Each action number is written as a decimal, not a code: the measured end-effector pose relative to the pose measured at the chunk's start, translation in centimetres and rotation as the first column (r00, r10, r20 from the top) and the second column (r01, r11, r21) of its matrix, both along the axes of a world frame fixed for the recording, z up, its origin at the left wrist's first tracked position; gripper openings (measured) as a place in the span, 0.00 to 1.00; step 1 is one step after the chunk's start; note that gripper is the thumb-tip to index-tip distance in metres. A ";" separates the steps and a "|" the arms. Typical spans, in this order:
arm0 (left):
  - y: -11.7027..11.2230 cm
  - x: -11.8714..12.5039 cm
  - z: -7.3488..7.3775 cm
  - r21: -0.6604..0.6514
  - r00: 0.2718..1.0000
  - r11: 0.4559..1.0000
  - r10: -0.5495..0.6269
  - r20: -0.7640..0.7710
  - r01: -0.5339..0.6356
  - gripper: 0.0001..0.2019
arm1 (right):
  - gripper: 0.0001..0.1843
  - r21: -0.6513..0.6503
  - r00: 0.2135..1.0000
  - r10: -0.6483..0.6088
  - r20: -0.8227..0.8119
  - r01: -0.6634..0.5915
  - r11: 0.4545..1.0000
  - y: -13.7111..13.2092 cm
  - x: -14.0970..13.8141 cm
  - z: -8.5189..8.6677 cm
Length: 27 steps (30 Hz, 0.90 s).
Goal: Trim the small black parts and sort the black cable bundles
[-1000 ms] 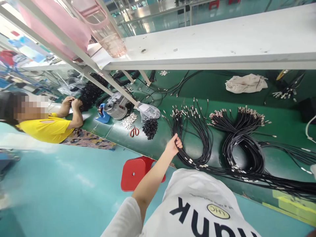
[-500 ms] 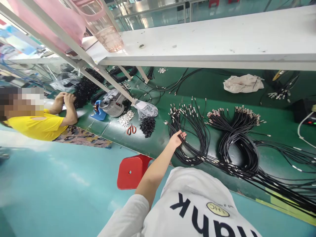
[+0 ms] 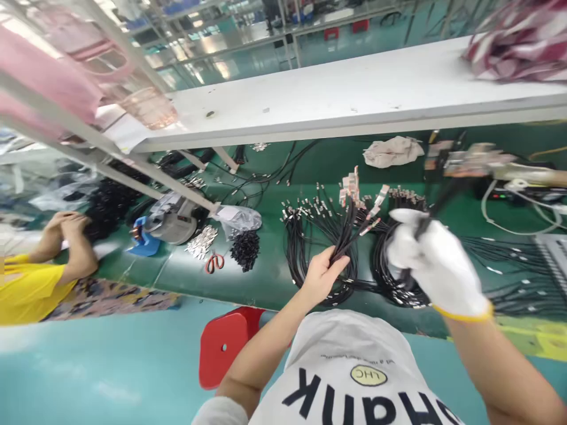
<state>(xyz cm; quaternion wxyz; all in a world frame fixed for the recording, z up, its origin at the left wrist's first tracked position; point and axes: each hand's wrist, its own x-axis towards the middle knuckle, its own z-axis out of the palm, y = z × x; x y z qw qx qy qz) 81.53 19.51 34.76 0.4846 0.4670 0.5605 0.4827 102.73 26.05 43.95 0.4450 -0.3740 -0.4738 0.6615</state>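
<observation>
My bare left hand is closed around a bundle of black cables with metal and whitish connector ends pointing up. My right hand, in a white glove with a yellow cuff, is smeared by motion. It grips another bundle of black cables, whose blurred connector ends reach to the upper right. Beneath my left hand lies a looped pile of black cables with small metal tips. A second cable coil is partly covered by the glove.
A white shelf spans the green bench. Left are red-handled cutters, black parts, silver parts, a grey machine and a co-worker's hands. A red stool stands below; a cloth lies behind.
My left hand has closed on a cable bundle and raised its ends. My gloved right hand has come into view holding cables. The camera view has shifted to the right.
</observation>
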 end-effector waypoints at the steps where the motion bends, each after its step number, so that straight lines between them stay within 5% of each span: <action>1: -0.1 0.8 0.1 0.004 0.999 1.000 0.005 -0.054 -0.005 0.17 | 0.27 -0.030 0.998 0.047 -0.035 -0.048 0.998 0.2 -0.3 -0.5; 11: 0.0 2.6 -2.4 -0.005 0.985 0.998 0.061 -0.162 -0.063 0.15 | 0.16 -0.087 0.969 0.079 0.234 -0.060 0.994 0.4 -3.7 -3.1; 14: 0.2 2.3 -2.5 -0.002 0.981 0.996 0.089 -0.172 -0.091 0.16 | 0.15 -0.091 0.962 0.104 0.252 -0.083 0.992 0.5 -3.5 -3.1; 19: 0.4 2.5 -2.5 0.007 0.977 0.999 0.053 -0.205 -0.053 0.17 | 0.22 -0.067 0.982 -0.110 0.151 0.121 0.990 1.4 -2.9 -2.3; 24: 0.6 2.9 -2.3 -0.001 0.977 0.999 0.033 -0.213 -0.034 0.17 | 0.16 -0.043 0.968 0.003 0.249 0.008 0.999 1.6 -3.0 -2.3; 27: 0.7 2.7 -2.3 0.001 0.978 0.999 0.043 -0.202 -0.043 0.17 | 0.22 0.004 0.972 -0.117 0.204 0.118 0.993 1.8 -2.7 -2.2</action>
